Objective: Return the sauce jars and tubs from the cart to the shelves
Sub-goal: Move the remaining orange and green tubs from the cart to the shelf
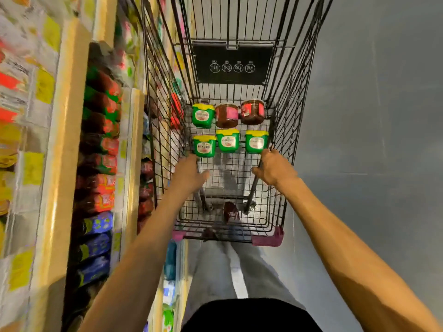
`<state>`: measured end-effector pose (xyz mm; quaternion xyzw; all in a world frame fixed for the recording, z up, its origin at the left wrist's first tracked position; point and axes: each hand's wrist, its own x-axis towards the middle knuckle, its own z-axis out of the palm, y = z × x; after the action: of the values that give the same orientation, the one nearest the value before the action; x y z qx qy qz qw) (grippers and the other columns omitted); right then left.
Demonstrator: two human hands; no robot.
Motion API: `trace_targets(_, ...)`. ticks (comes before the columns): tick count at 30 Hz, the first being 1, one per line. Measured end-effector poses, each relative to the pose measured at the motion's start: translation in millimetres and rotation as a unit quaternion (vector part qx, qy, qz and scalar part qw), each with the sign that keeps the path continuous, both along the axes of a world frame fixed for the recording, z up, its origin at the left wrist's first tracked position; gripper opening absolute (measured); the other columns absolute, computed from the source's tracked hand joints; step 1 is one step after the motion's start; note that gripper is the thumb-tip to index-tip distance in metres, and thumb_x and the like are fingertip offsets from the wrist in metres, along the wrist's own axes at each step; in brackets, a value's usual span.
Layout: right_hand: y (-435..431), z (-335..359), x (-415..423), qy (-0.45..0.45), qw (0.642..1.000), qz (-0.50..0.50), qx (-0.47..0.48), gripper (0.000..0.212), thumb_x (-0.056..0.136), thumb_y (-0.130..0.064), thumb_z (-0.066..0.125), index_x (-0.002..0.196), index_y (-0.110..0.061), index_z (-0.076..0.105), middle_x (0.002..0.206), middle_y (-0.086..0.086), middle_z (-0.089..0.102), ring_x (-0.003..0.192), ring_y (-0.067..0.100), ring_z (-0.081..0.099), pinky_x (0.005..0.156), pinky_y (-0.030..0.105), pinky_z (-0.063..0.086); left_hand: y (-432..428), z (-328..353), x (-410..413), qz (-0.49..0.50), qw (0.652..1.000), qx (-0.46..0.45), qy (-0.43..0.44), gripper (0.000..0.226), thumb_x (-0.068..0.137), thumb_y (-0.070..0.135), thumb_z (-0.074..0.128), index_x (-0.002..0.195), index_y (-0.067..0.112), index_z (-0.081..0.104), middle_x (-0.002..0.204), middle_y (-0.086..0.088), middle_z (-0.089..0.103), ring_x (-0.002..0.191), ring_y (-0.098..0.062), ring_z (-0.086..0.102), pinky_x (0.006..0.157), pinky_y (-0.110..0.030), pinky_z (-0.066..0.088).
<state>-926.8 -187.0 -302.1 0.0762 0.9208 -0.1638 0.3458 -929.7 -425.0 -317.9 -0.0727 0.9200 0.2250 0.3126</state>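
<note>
**Hands.** The left hand (189, 173) is open with the thumb spread. Its fingers stretch to the near corner of the near-left tub (204, 146) in the cart (285, 116), and it grips nothing. The right hand (273, 167) is curled against the cart's right wall, just beside the near-right tub (256, 141). Blur prevents a finding on whether it holds the tub, a wire or nothing.

**Stock.** All six items lie in the cart and none is shelved.
- Near row: three tubs, with the middle tub (227, 140) set between the two named.
- Far row: the far tub (203, 115) at the cart's left, then two jars (227, 115) to its right.

The shelves (69, 116) run close along the cart's left side and are packed with stock.

**Hazards, as judged.**
- A one-handed lift by the lid rim may pop the lid or let the tub slip.
- The rows sit close, so dragging a near tub may knock the middle tub or the jars behind it.
- The jars look like glass, and a drop over the cart's high left wall would likely break one.
- Forcing a tub into a full shelf may push other stock off.
- Leaning weight on the cart may set it rolling.
</note>
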Motion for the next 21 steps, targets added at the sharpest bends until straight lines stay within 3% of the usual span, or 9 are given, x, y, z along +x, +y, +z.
trace_targets(2,-2.4,-27.1,-13.5,-0.012,0.999,-0.033,0.007,0.058,0.095,-0.036,0.063,0.137,-0.001,0.044,0.131,0.023,0.05,0.12,0.04,0.053,0.099,0.047,0.05,2.4,-26.1,-14.3,0.018,1.0,0.001,-0.002,0.059,0.091,0.033,0.067,0.139,0.005,0.046,0.138,-0.017,0.054,0.129,-0.035,0.047,0.103,-0.04,0.04)
trace_targets(6,-1.7,-88.8,-36.6,-0.042,0.996,-0.069,0.031,0.072,0.094,-0.046,0.061,0.141,0.002,0.038,0.133,0.026,0.051,0.125,0.041,0.047,0.103,0.046,0.046,2.4,-80.2,-38.6,0.048,0.999,0.008,0.013,0.047,0.09,0.03,0.068,0.128,0.006,0.056,0.124,-0.015,0.063,0.115,-0.034,0.059,0.086,-0.035,0.043)
trace_targets(13,2.8,-167.5,-58.6,-0.025,0.982,-0.189,-0.004,0.072,0.096,-0.036,0.063,0.145,0.006,0.031,0.147,0.024,0.04,0.138,0.036,0.037,0.109,0.04,0.035,-3.5,-171.0,-65.2,0.089,0.996,0.012,0.02,0.055,0.088,0.029,0.071,0.131,0.002,0.051,0.129,-0.02,0.056,0.124,-0.037,0.051,0.099,-0.043,0.043)
trace_targets(15,1.9,-185.0,-64.9,-0.005,0.971,-0.239,-0.024,0.079,0.094,-0.036,0.065,0.148,0.008,0.027,0.148,0.025,0.039,0.14,0.036,0.036,0.112,0.039,0.035,-1.4,-190.1,-69.3,0.122,0.992,0.011,0.026,0.064,0.084,0.032,0.075,0.132,0.0,0.047,0.13,-0.021,0.053,0.126,-0.037,0.048,0.101,-0.045,0.043)
trace_targets(21,-6.0,-219.6,-86.8,0.086,0.919,-0.378,-0.073,0.088,0.075,-0.042,0.083,0.136,0.005,0.04,0.133,0.023,0.051,0.12,0.034,0.055,0.102,0.045,0.047,10.5,-226.4,-83.6,0.227,0.972,0.055,0.037,0.115,0.069,0.045,0.082,0.154,0.003,0.018,0.148,-0.02,0.038,0.136,-0.037,0.042,0.113,-0.048,0.037)
